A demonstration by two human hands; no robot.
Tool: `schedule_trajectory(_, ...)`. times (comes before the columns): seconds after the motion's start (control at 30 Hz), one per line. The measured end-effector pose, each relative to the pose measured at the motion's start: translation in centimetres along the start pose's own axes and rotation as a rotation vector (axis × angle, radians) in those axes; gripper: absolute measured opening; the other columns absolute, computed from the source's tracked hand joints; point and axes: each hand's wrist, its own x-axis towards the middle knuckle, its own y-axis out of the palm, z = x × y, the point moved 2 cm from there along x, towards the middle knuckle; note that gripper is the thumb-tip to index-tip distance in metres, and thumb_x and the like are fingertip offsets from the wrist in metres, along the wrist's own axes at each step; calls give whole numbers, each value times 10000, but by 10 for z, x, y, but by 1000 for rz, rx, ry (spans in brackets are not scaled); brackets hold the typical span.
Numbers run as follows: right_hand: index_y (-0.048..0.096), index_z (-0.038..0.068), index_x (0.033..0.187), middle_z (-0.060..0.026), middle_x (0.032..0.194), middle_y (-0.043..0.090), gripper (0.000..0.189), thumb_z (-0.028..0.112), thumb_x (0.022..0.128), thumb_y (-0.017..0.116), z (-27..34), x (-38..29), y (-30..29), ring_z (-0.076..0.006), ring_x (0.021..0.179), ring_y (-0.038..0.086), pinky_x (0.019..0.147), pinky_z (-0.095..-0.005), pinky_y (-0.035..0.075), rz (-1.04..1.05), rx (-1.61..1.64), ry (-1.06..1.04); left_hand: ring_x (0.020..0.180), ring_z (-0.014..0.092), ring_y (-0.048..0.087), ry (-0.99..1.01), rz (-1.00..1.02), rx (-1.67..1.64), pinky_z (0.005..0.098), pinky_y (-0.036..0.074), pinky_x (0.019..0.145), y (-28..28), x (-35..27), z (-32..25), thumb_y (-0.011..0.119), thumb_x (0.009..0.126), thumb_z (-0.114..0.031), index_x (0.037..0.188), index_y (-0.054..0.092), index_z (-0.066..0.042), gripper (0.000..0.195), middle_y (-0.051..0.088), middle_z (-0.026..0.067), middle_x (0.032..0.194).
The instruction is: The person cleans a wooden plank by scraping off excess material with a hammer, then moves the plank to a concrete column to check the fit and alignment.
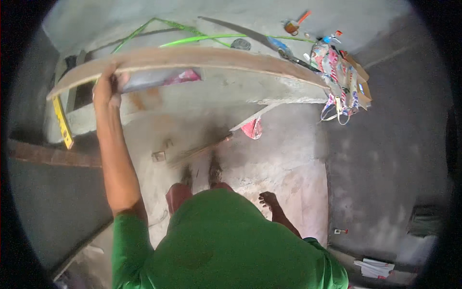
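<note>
My left hand [108, 86] grips the edge of a long wooden board [202, 57], which looks bowed in the wide view. My left arm is stretched forward, and the board lies across the top of the view, hiding part of the ledge behind it. Below the board's left end, a yellow level or ruler [62, 123] juts downward. A clear and pink plastic wrapper [162, 78] shows just right of my left hand. My right hand [267, 200] hangs low at my side, fingers apart, holding nothing.
A handsaw [242, 29] and a green strap [195, 38] lie beyond the board, near a dark round roll [240, 44]. At the right stand a printed bag [330, 65] and a cardboard box [362, 86]. A pink plastic bag [252, 128] is ahead of my legs.
</note>
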Motion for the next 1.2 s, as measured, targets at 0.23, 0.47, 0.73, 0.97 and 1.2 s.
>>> schedule_trajectory(0.23, 694, 122, 1008, -91, 878, 714, 230, 281, 866, 611, -62, -5, 13, -212, 640, 671, 470, -407, 496, 27, 175, -9, 836, 146, 577, -232, 7, -24, 273, 537, 709, -64, -43, 72, 626, 917, -142, 1219, 602, 45, 356, 630, 72, 1024)
schedule_trajectory(0.47, 680, 114, 1033, -71, 903, 707, 253, 307, 882, 617, -24, -26, 17, -212, 702, 678, 519, -400, 515, -41, -24, 15, 737, 118, 630, -366, -1, 111, 237, 547, 607, -132, -45, 146, 747, 842, -305, 1101, 669, -79, 353, 617, 1, 867)
schedule_trajectory(0.73, 653, 91, 1063, -69, 982, 693, 322, 352, 884, 594, 60, -14, -17, -196, 803, 677, 618, -411, 544, 6, -241, -43, 794, 142, 598, -316, 31, 232, 280, 502, 713, -95, -79, 130, 683, 871, -464, 1183, 655, -95, 484, 595, 6, 900)
schedule_trajectory(0.97, 636, 112, 1051, -39, 930, 683, 263, 312, 903, 554, 118, 112, -114, -152, 752, 658, 575, -339, 525, 40, -319, -276, 670, 150, 578, -503, 309, 458, 300, 444, 532, -96, -137, 223, 514, 932, -592, 926, 626, -74, 530, 572, 6, 736)
schedule_trajectory(1.2, 625, 73, 1149, -93, 1025, 689, 356, 337, 912, 591, 170, 148, -260, -203, 834, 674, 646, -385, 557, 90, 81, -315, 567, 212, 598, -864, 45, 615, 325, 507, 503, -174, -290, 437, 506, 970, -231, 971, 662, -54, 235, 645, 57, 805)
